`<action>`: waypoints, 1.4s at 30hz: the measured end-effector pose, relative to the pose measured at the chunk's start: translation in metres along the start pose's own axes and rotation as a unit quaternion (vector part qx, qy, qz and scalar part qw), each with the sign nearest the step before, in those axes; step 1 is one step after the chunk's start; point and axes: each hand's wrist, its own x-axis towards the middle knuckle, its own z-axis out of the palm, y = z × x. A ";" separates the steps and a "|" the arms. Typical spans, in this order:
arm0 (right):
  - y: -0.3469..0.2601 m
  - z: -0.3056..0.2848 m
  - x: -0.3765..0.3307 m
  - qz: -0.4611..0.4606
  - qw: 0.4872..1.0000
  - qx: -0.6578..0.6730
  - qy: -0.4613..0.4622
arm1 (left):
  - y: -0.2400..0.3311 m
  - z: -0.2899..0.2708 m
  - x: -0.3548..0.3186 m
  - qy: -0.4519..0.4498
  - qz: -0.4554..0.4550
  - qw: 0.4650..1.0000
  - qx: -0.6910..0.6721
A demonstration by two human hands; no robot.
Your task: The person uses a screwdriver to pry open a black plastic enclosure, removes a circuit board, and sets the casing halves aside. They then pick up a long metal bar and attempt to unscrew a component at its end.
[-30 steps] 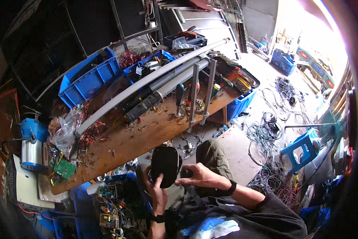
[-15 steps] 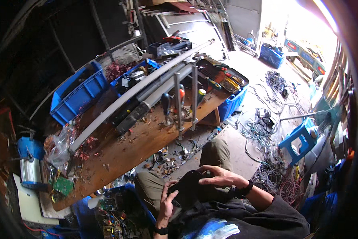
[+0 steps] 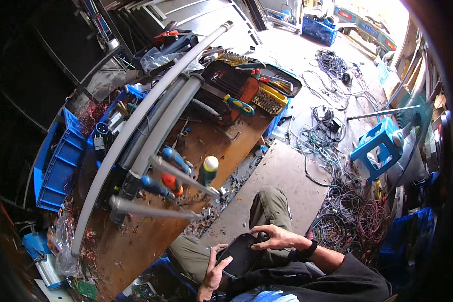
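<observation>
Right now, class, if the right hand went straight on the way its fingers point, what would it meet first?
The right hand would first meet the black rounded part, whose edge it seems to touch; beyond, probably the left hand, though depth is unclear.

Left hand (image 3: 214,275) and right hand (image 3: 281,238) curl toward each other.

Casing (image 3: 242,253) between left hand (image 3: 215,272) and right hand (image 3: 283,237); left, tubes (image 3: 127,132) and screwdrivers (image 3: 173,157) on the workbench (image 3: 151,244); right, cables (image 3: 332,216), then stool (image 3: 377,148)
</observation>
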 end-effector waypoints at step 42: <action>0.353 -0.136 -0.167 0.112 0.724 0.316 0.603 | -0.028 -0.051 -0.107 0.218 0.136 0.959 0.120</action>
